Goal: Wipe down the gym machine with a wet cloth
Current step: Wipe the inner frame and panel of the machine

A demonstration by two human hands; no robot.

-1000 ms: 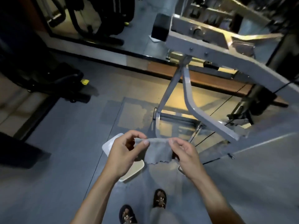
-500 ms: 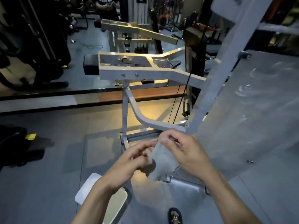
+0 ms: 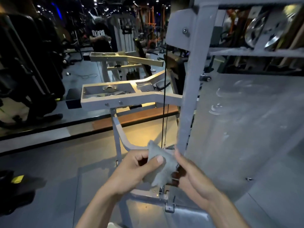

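Since a moment ago the grey cloth [image 3: 158, 167] has gone from stretched flat to bunched, pinched in the left hand [image 3: 136, 171] and cupped by the right hand [image 3: 192, 176], just beside the machine's upright post [image 3: 189, 96], so wiping looks imminent.

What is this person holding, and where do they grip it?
A grey cloth. The left hand pinches its bunched middle, thumb on top. The right hand touches its right edge; whether it grips there cannot be told.
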